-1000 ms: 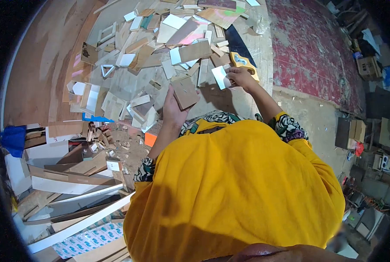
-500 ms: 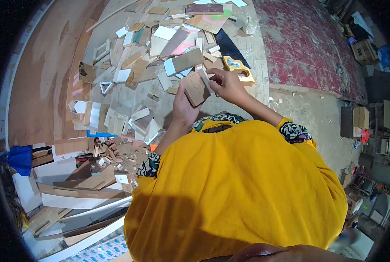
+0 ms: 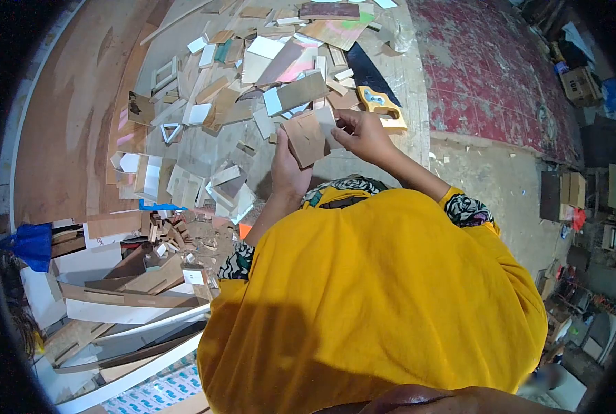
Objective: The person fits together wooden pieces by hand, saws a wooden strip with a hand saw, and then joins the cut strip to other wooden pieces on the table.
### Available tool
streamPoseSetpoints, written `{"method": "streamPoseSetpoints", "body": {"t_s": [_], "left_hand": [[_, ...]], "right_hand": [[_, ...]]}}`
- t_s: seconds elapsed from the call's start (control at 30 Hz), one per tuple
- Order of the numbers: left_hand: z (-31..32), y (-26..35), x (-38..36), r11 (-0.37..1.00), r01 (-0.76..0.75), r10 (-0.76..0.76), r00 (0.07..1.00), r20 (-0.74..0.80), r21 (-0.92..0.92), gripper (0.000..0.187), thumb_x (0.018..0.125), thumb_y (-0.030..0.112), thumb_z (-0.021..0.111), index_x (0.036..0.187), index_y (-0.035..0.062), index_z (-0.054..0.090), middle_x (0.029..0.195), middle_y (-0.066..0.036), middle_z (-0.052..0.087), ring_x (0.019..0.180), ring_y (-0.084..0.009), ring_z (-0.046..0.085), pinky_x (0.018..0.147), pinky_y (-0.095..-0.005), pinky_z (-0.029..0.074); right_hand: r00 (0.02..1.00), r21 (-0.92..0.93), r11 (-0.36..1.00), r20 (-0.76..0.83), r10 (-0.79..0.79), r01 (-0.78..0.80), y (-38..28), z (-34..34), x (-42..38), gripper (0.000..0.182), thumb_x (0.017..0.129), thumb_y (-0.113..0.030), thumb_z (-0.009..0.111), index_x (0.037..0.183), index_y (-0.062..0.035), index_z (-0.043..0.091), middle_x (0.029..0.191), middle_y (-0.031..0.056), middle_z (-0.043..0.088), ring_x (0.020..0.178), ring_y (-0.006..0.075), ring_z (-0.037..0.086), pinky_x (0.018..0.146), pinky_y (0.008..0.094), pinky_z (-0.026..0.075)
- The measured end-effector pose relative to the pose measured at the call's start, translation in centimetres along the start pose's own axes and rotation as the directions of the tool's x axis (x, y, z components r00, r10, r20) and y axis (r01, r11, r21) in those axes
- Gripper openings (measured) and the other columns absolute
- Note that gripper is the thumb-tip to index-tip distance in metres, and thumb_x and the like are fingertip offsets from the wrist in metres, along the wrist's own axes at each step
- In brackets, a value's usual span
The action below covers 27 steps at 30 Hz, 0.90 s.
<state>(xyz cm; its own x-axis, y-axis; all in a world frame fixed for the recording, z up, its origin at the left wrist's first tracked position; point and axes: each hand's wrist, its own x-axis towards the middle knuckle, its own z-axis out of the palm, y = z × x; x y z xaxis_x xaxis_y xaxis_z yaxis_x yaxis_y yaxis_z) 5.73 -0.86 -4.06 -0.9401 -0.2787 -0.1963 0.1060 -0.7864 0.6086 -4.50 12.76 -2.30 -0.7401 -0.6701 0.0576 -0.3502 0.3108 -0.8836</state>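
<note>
My left hand [image 3: 290, 169] is closed on a brown wooden piece [image 3: 304, 139], roughly square, tilted up toward me just in front of my body. Against its right side stands a thinner pale panel [image 3: 326, 125], pinched at its right edge between the thumb and fingers of my right hand [image 3: 360, 133]. Just beyond my right hand lies a handsaw [image 3: 382, 109] with a yellow handle and dark blade. A grey-brown board with a white end [image 3: 299, 92] rests on the pile behind the two pieces.
Wood offcuts [image 3: 266, 48] cover the worktable. A small triangular frame [image 3: 172, 132] lies to the left. A long brown board [image 3: 80, 103] runs along the far left. Below it, scrap boards [image 3: 135, 297] are heaped beside a blue bag [image 3: 30, 245]. Red flooring [image 3: 487, 83] extends at right.
The pale panel in my right hand has turned to show more of its face beside the brown piece. My left hand still holds the brown piece, now facing me more squarely.
</note>
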Motion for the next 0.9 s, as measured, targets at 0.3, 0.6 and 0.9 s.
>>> {"method": "streamPoseSetpoints", "body": {"t_s": [0.3, 0.6, 0.9], "left_hand": [[0.2, 0.1, -0.2, 0.999, -0.014, 0.015, 0.999, -0.030, 0.031, 0.049, 0.096, 0.042, 0.025, 0.128, 0.0070, 0.039, 0.123, -0.009, 0.048, 0.114, -0.0220, 0.047, 0.097, -0.0377, 0.036], [0.4, -0.1, -0.2, 0.996, 0.018, -0.011, 0.997, -0.073, 0.090, 0.050, 0.096, 0.045, 0.026, 0.128, 0.0089, 0.039, 0.125, -0.009, 0.047, 0.115, -0.0247, 0.045, 0.099, -0.0395, 0.034], [0.1, 0.0, 0.1, 0.998, 0.001, 0.002, 0.999, -0.032, 0.069, 0.051, 0.095, 0.046, 0.029, 0.126, 0.0077, 0.040, 0.121, -0.010, 0.050, 0.112, -0.0254, 0.048, 0.096, -0.0412, 0.037]], "right_hand": [[0.997, 0.008, 0.998, -0.050, -0.055, 0.056, 0.0, 0.2, -0.5, 0.028, 0.075, -0.015, 0.061, 0.097, 0.0007, 0.062, 0.080, 0.0187, 0.065, 0.068, 0.0267, 0.065, 0.061, 0.0324, 0.050], [0.996, 0.028, 0.997, -0.051, -0.068, 0.070, -0.4, 0.2, -0.5, 0.031, 0.076, -0.016, 0.061, 0.102, -0.0002, 0.062, 0.081, 0.0196, 0.065, 0.069, 0.0254, 0.066, 0.063, 0.0318, 0.050], [0.997, -0.023, 0.997, 0.026, -0.076, 0.077, 0.3, -0.1, -0.2, 0.029, 0.078, -0.006, 0.060, 0.106, 0.0019, 0.059, 0.077, 0.0086, 0.064, 0.064, 0.0091, 0.057, 0.060, 0.0239, 0.047]]}}
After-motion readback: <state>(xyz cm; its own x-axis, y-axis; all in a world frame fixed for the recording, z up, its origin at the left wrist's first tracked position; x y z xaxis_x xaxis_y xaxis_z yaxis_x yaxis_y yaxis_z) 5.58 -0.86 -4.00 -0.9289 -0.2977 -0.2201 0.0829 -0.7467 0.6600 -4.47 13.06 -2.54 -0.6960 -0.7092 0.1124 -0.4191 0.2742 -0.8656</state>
